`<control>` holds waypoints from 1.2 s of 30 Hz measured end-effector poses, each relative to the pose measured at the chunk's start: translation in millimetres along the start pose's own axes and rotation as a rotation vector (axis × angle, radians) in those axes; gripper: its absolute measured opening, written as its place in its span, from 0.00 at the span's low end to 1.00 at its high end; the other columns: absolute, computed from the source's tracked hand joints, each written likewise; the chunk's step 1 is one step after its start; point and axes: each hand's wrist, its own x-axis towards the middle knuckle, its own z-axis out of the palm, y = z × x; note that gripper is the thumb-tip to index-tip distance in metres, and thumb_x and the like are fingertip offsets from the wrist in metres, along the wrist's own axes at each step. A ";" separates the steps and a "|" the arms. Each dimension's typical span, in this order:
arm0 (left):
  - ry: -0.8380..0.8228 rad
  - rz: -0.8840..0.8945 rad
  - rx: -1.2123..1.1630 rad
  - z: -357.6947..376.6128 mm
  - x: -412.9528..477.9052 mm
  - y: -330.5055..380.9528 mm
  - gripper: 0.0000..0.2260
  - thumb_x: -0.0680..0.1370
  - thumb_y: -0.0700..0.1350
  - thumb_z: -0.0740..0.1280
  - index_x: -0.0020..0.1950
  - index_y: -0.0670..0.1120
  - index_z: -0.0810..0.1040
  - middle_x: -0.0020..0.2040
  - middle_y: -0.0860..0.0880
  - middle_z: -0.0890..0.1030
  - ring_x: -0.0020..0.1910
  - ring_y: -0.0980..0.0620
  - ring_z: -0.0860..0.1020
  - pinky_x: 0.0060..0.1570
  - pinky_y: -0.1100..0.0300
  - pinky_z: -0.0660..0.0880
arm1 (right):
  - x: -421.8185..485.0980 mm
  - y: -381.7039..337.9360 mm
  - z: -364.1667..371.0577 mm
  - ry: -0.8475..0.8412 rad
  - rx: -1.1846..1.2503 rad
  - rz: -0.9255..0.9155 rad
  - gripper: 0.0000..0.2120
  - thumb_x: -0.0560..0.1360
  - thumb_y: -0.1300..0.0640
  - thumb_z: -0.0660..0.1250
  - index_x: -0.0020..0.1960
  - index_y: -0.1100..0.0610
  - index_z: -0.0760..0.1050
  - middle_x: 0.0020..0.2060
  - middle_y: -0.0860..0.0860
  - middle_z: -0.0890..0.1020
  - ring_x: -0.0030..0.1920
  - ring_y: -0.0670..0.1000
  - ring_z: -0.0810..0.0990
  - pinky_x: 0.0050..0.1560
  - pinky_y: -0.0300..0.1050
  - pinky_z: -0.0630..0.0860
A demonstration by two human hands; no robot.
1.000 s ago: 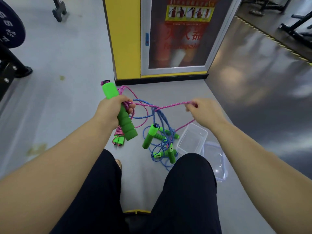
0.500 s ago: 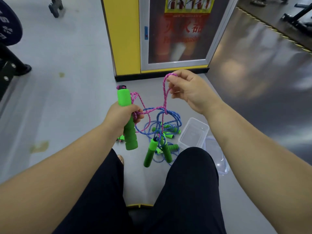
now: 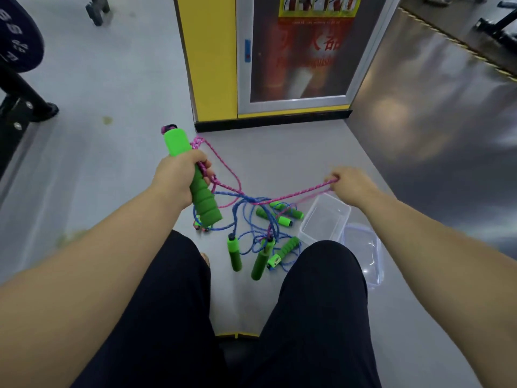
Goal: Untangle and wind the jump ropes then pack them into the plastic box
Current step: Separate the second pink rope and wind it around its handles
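GYM FLOOR: Seated, I grip a green foam handle [image 3: 205, 205] in my left hand [image 3: 179, 177], fingers curled tight round its middle with turns of the pink rope [image 3: 296, 193] trapped against it. The handle tilts, capped end up and away from me.

My right hand [image 3: 352, 186], out to the right and, in this view, just past the far rim of the plastic box [image 3: 324, 222], pinches a doubled length of that pink rope. The fingers are curled under and their tips are hidden behind the hand.

The pink rope runs taut between my hands and crosses the blue rope [image 3: 240, 217] at a tangle above the floor. Under it the loose green handles [image 3: 235, 254] lie snarled in blue cord between my knees [image 3: 330, 264], just left of the box.

The clear box stands open on the grey floor [image 3: 279, 152], its near corner behind my right knee. Its lid [image 3: 363, 253] lies beside it on the right.

Ahead, the black base of a yellow cabinet [image 3: 212, 65] closes the floor off. Grey floor stretches left to a weight plate [image 3: 16, 43], and a darker floor [image 3: 433, 135] starts at a straight edge to the right.
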 end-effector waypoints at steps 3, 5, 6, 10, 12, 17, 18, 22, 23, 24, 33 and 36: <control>0.073 0.034 0.040 -15.5 8.1 -0.8 0.08 0.74 0.34 0.63 0.36 0.42 0.69 0.22 0.50 0.73 0.18 0.56 0.72 0.21 0.68 0.69 | -11.5 12.6 9.8 -0.070 0.525 0.415 0.18 0.81 0.49 0.53 0.58 0.60 0.74 0.38 0.60 0.77 0.32 0.55 0.72 0.31 0.42 0.70; 0.114 0.038 0.088 -22.5 12.2 -3.3 0.08 0.73 0.34 0.62 0.35 0.41 0.70 0.22 0.49 0.74 0.18 0.56 0.72 0.21 0.68 0.69 | -17.5 6.3 15.7 -0.066 0.885 0.519 0.22 0.81 0.45 0.49 0.61 0.60 0.71 0.33 0.57 0.75 0.27 0.51 0.69 0.26 0.40 0.70; 0.121 0.033 0.121 -23.6 12.2 -5.4 0.08 0.73 0.33 0.62 0.35 0.41 0.70 0.22 0.49 0.74 0.17 0.56 0.72 0.21 0.68 0.69 | -17.3 -1.1 17.3 -0.036 1.052 0.472 0.22 0.82 0.47 0.49 0.62 0.62 0.70 0.35 0.57 0.77 0.29 0.50 0.71 0.27 0.40 0.72; 0.068 0.060 0.226 -14.8 8.2 -16.9 0.08 0.74 0.33 0.63 0.36 0.41 0.71 0.28 0.46 0.75 0.19 0.55 0.72 0.22 0.67 0.70 | -27.0 -59.4 1.6 -0.131 1.260 0.036 0.13 0.80 0.65 0.55 0.63 0.66 0.70 0.51 0.56 0.80 0.41 0.49 0.78 0.42 0.39 0.78; 0.037 0.096 0.291 -9.8 7.1 -22.1 0.08 0.74 0.33 0.64 0.37 0.43 0.71 0.31 0.45 0.76 0.23 0.53 0.74 0.25 0.65 0.72 | -35.0 -84.6 -13.6 -0.199 1.321 -0.121 0.17 0.77 0.74 0.51 0.59 0.62 0.72 0.49 0.53 0.79 0.42 0.50 0.80 0.47 0.42 0.79; -0.069 0.076 0.351 -4.6 0.1 -29.7 0.03 0.73 0.34 0.66 0.46 0.38 0.75 0.35 0.42 0.78 0.25 0.53 0.74 0.26 0.63 0.72 | -43.3 -111.5 -51.0 -0.224 1.622 -0.184 0.23 0.74 0.74 0.46 0.52 0.57 0.75 0.49 0.53 0.80 0.38 0.52 0.83 0.40 0.47 0.81; -0.126 0.050 0.300 -0.6 -3.4 -28.9 0.06 0.74 0.34 0.66 0.50 0.35 0.76 0.36 0.43 0.79 0.23 0.54 0.74 0.25 0.65 0.71 | -43.4 -112.7 -51.1 -0.235 1.601 -0.177 0.23 0.74 0.75 0.46 0.52 0.57 0.75 0.51 0.52 0.79 0.40 0.52 0.84 0.40 0.47 0.81; -0.412 -0.033 0.174 21.9 -19.3 -18.8 0.05 0.75 0.34 0.63 0.50 0.37 0.76 0.50 0.41 0.83 0.24 0.55 0.74 0.25 0.65 0.71 | -43.3 -116.1 -38.0 -0.291 1.581 -0.175 0.21 0.76 0.75 0.48 0.54 0.57 0.73 0.53 0.51 0.78 0.45 0.52 0.83 0.39 0.46 0.82; -0.473 -0.041 0.217 25.2 -20.3 -17.8 0.04 0.74 0.34 0.64 0.47 0.39 0.77 0.49 0.41 0.83 0.25 0.54 0.73 0.25 0.65 0.71 | -43.4 -117.5 -36.4 -0.300 1.611 -0.169 0.18 0.77 0.73 0.50 0.54 0.56 0.73 0.52 0.51 0.79 0.42 0.51 0.83 0.37 0.45 0.81; -0.514 -0.034 0.299 26.7 -21.4 -17.3 0.04 0.73 0.34 0.66 0.45 0.40 0.78 0.46 0.40 0.82 0.26 0.53 0.73 0.26 0.64 0.71 | -42.3 -117.7 -35.3 -0.287 1.627 -0.152 0.14 0.79 0.69 0.53 0.53 0.56 0.74 0.50 0.50 0.80 0.37 0.49 0.82 0.33 0.41 0.79; -0.076 0.075 0.446 -15.8 9.5 -24.5 0.08 0.71 0.32 0.63 0.33 0.40 0.74 0.31 0.43 0.77 0.22 0.52 0.73 0.30 0.61 0.70 | -18.7 -64.8 -11.3 -0.432 -0.245 -0.063 0.17 0.79 0.50 0.58 0.59 0.62 0.76 0.40 0.56 0.81 0.29 0.51 0.71 0.29 0.41 0.67; -0.069 0.043 0.461 -11.7 3.9 -34.2 0.08 0.72 0.33 0.64 0.33 0.40 0.74 0.26 0.45 0.76 0.20 0.54 0.72 0.25 0.65 0.71 | -22.8 -72.0 -0.6 -0.514 -0.212 -0.133 0.16 0.79 0.51 0.59 0.52 0.63 0.78 0.40 0.57 0.81 0.34 0.53 0.74 0.34 0.43 0.70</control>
